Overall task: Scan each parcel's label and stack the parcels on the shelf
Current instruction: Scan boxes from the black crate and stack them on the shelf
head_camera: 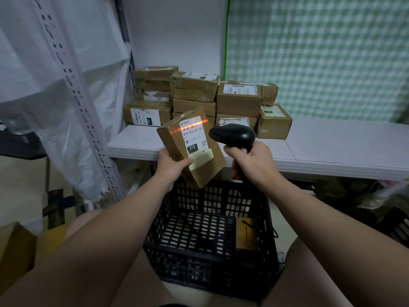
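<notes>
My left hand (171, 166) grips a brown cardboard parcel (205, 167) by its lower left side, tilted, above the black crate. Its white label (193, 135) faces me, and a red scan line crosses the barcode at the top. My right hand (250, 161) grips the handle of a black barcode scanner (233, 134), whose head points left at the label. Several brown parcels (239, 99) are stacked at the back left of the white shelf (332, 142).
A black perforated plastic crate (210, 251) stands on the floor between my knees, with one brown parcel (245, 235) in its right corner. A perforated shelf upright (73, 89) and white plastic sheeting stand at the left. A green checked wall rises behind the shelf.
</notes>
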Available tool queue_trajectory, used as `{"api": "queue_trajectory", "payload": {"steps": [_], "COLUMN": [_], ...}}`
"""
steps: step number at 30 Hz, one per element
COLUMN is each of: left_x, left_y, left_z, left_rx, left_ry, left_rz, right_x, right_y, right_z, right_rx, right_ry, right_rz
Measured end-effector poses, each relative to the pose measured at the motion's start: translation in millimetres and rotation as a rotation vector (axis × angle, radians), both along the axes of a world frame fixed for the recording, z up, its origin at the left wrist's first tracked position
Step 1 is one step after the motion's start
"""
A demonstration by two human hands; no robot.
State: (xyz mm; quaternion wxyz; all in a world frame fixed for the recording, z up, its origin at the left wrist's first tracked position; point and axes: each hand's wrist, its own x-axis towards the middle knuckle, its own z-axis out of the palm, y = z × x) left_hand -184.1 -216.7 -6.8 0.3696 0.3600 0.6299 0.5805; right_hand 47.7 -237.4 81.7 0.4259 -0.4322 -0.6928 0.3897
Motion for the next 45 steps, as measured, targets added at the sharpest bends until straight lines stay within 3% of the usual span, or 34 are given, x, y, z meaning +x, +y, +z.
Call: {"api": "queue_trajectory", "payload": {"steps": [45], "left_x": [18], "left_y": [-1], "left_z": [12], "left_rx": [0.032], "left_ry": [-0.056], "left_rz": [0.018], "right_x": [3], "right_y": [-3], "right_z": [-1], "right_rx": [-0.011], "right_ry": [0.077], "right_rz": [0.033]}}
